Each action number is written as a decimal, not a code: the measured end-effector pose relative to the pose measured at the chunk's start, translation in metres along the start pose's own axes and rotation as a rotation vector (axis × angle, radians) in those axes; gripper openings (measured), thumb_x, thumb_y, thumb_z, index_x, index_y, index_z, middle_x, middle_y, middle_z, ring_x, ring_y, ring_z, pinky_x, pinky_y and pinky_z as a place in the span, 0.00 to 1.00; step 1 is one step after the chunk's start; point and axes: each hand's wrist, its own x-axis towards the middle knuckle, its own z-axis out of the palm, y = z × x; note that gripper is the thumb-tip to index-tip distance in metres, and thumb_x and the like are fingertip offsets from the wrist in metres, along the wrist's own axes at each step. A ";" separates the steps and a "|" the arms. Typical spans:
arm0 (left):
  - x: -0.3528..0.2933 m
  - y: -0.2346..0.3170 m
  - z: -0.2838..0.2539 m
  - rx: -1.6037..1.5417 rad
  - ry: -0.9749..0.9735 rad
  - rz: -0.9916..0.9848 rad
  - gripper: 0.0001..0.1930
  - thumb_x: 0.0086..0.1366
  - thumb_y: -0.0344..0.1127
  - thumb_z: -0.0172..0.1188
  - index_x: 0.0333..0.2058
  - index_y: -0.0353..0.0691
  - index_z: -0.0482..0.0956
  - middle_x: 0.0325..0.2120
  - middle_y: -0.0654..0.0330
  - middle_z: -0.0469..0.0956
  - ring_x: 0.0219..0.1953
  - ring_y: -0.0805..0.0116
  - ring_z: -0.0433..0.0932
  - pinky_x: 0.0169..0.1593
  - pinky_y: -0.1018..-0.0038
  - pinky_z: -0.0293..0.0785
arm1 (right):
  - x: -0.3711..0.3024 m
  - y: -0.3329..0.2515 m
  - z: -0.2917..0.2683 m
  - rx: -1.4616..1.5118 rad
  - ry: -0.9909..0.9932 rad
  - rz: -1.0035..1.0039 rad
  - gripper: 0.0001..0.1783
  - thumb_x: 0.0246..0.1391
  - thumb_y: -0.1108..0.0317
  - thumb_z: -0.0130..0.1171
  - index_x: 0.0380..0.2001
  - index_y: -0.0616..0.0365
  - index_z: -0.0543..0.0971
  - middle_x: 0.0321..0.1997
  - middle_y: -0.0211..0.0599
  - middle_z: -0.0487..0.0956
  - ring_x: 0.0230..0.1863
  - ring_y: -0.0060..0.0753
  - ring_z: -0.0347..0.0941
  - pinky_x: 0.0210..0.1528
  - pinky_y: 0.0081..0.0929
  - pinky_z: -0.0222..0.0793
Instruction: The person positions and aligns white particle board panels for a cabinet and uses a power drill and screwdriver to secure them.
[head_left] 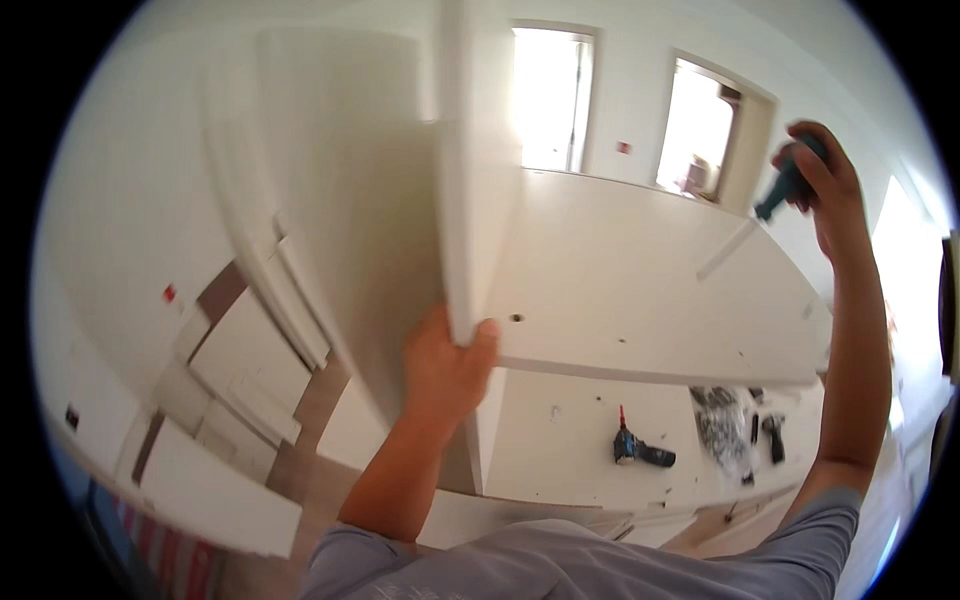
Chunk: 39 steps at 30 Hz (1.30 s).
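My left hand [448, 372] is closed around the lower edge of a tall white panel [462, 190], thumb on the right face and fingers on the left. Up at the right, my right hand [828, 185] is raised and wrapped round the dark teal handle of a screwdriver [785, 188]. Its shaft is blurred and points down and left, in front of a broad white board [640, 270]. That board meets the tall panel at an angle and has a dark round hole near my left hand. Whether the screwdriver tip touches the board I cannot tell.
Below the board, a white surface [560, 465] carries a blue-black cordless drill [640, 450] with a red bit, a clear plastic bag of hardware [725, 430] and a black pistol-shaped tool [774, 440]. More white panels [250, 360] lie at the left. Behind are two bright doorways [550, 100].
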 end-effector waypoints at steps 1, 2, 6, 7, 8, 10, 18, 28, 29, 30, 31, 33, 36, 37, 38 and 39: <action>-0.002 0.001 -0.009 -0.007 0.018 0.031 0.22 0.67 0.47 0.61 0.49 0.34 0.80 0.37 0.47 0.83 0.39 0.52 0.83 0.44 0.60 0.78 | -0.039 -0.007 -0.019 0.051 0.041 0.032 0.23 0.64 0.56 0.59 0.55 0.60 0.74 0.36 0.33 0.81 0.27 0.17 0.70 0.25 0.16 0.60; -0.007 0.005 -0.019 -0.012 0.040 0.060 0.22 0.68 0.48 0.60 0.48 0.33 0.80 0.37 0.47 0.83 0.38 0.54 0.82 0.44 0.61 0.77 | -0.082 0.000 -0.035 0.204 0.152 0.008 0.28 0.61 0.53 0.63 0.55 0.62 0.73 0.38 0.34 0.81 0.29 0.17 0.71 0.26 0.15 0.63; -0.008 -0.017 -0.005 -0.084 0.151 0.092 0.24 0.68 0.47 0.58 0.46 0.26 0.78 0.32 0.57 0.80 0.32 0.69 0.74 0.37 0.68 0.72 | -0.313 0.015 -0.099 0.418 0.358 0.150 0.35 0.60 0.47 0.64 0.59 0.62 0.68 0.37 0.36 0.76 0.32 0.21 0.73 0.31 0.16 0.71; -0.007 -0.023 0.000 -0.104 0.092 0.048 0.25 0.69 0.45 0.59 0.50 0.24 0.77 0.42 0.49 0.82 0.43 0.62 0.78 0.49 0.64 0.75 | -0.375 0.023 -0.096 0.449 0.571 0.336 0.33 0.60 0.47 0.64 0.58 0.60 0.70 0.38 0.34 0.77 0.31 0.21 0.74 0.31 0.16 0.72; -0.007 -0.028 0.003 -0.110 0.111 0.097 0.26 0.69 0.46 0.58 0.50 0.23 0.77 0.43 0.48 0.82 0.44 0.61 0.79 0.49 0.64 0.74 | -0.433 0.037 -0.095 0.383 0.690 0.595 0.29 0.61 0.50 0.63 0.56 0.58 0.73 0.38 0.33 0.77 0.31 0.21 0.74 0.33 0.16 0.73; -0.003 -0.030 0.007 -0.121 0.193 0.221 0.27 0.70 0.47 0.56 0.50 0.22 0.78 0.44 0.47 0.82 0.44 0.58 0.79 0.50 0.65 0.74 | -0.547 0.079 -0.078 0.222 0.739 0.936 0.14 0.66 0.55 0.58 0.44 0.53 0.79 0.31 0.32 0.79 0.30 0.22 0.76 0.28 0.18 0.74; 0.008 -0.049 -0.007 -0.196 0.338 -0.045 0.32 0.71 0.51 0.57 0.52 0.19 0.73 0.47 0.43 0.79 0.47 0.57 0.78 0.51 0.64 0.76 | -0.724 0.170 -0.042 0.530 1.229 1.384 0.13 0.63 0.68 0.61 0.44 0.61 0.70 0.39 0.43 0.78 0.32 0.37 0.79 0.35 0.29 0.83; -0.021 -0.055 0.014 -0.219 0.612 -0.038 0.36 0.77 0.58 0.47 0.62 0.23 0.67 0.60 0.45 0.72 0.59 0.52 0.73 0.64 0.64 0.70 | -0.659 0.380 -0.078 0.532 1.002 1.325 0.24 0.57 0.81 0.64 0.55 0.63 0.69 0.45 0.44 0.77 0.40 0.37 0.81 0.42 0.29 0.84; -0.029 -0.064 0.020 -0.251 0.655 -0.048 0.37 0.77 0.59 0.46 0.63 0.24 0.67 0.62 0.46 0.71 0.61 0.53 0.72 0.65 0.65 0.68 | -0.661 0.398 -0.084 0.503 0.991 1.332 0.25 0.55 0.82 0.64 0.55 0.63 0.69 0.45 0.44 0.77 0.40 0.36 0.81 0.41 0.28 0.83; -0.041 -0.083 0.020 -0.231 0.646 -0.053 0.35 0.77 0.57 0.46 0.63 0.25 0.67 0.62 0.47 0.71 0.61 0.54 0.72 0.65 0.66 0.68 | -0.662 0.416 -0.081 0.490 0.986 1.340 0.26 0.54 0.82 0.64 0.55 0.63 0.69 0.45 0.44 0.77 0.39 0.36 0.81 0.40 0.28 0.82; -0.057 -0.102 0.014 -0.209 0.630 -0.053 0.34 0.77 0.55 0.45 0.64 0.26 0.67 0.62 0.48 0.71 0.60 0.56 0.72 0.65 0.66 0.67 | -0.664 0.430 -0.079 0.454 0.930 1.351 0.26 0.53 0.82 0.65 0.55 0.63 0.69 0.45 0.43 0.78 0.39 0.36 0.80 0.39 0.28 0.81; -0.103 -0.107 0.038 -0.028 0.610 -0.027 0.30 0.76 0.53 0.46 0.62 0.31 0.70 0.59 0.51 0.73 0.57 0.59 0.74 0.61 0.66 0.71 | -0.676 0.456 -0.089 0.363 0.869 1.357 0.27 0.50 0.81 0.65 0.55 0.64 0.70 0.45 0.43 0.78 0.40 0.36 0.79 0.38 0.29 0.79; -0.197 -0.124 0.057 0.011 0.824 -0.267 0.26 0.73 0.53 0.53 0.57 0.38 0.76 0.42 0.63 0.74 0.35 0.73 0.67 0.36 0.75 0.66 | -0.669 0.458 -0.082 0.008 0.533 1.424 0.28 0.50 0.77 0.64 0.56 0.60 0.72 0.46 0.47 0.79 0.45 0.44 0.78 0.46 0.38 0.76; -0.241 -0.170 0.036 0.053 0.793 -0.256 0.25 0.73 0.52 0.54 0.57 0.37 0.75 0.38 0.64 0.73 0.34 0.74 0.67 0.36 0.75 0.67 | -0.655 0.449 -0.081 -0.099 0.387 1.435 0.28 0.51 0.75 0.65 0.56 0.59 0.73 0.46 0.49 0.79 0.47 0.48 0.79 0.49 0.41 0.75; -0.276 -0.194 0.048 0.113 0.593 -0.498 0.20 0.73 0.43 0.53 0.56 0.37 0.73 0.36 0.63 0.75 0.30 0.74 0.69 0.32 0.75 0.68 | -0.652 0.456 -0.089 -0.197 0.276 1.408 0.29 0.51 0.73 0.66 0.58 0.59 0.72 0.49 0.50 0.78 0.48 0.49 0.79 0.49 0.42 0.76; -0.308 -0.216 0.065 -0.058 0.487 -0.647 0.13 0.70 0.31 0.48 0.50 0.38 0.75 0.32 0.63 0.74 0.26 0.75 0.69 0.26 0.77 0.67 | -0.658 0.473 -0.092 -0.287 0.162 1.378 0.30 0.52 0.72 0.66 0.59 0.58 0.71 0.51 0.51 0.77 0.48 0.51 0.79 0.49 0.44 0.76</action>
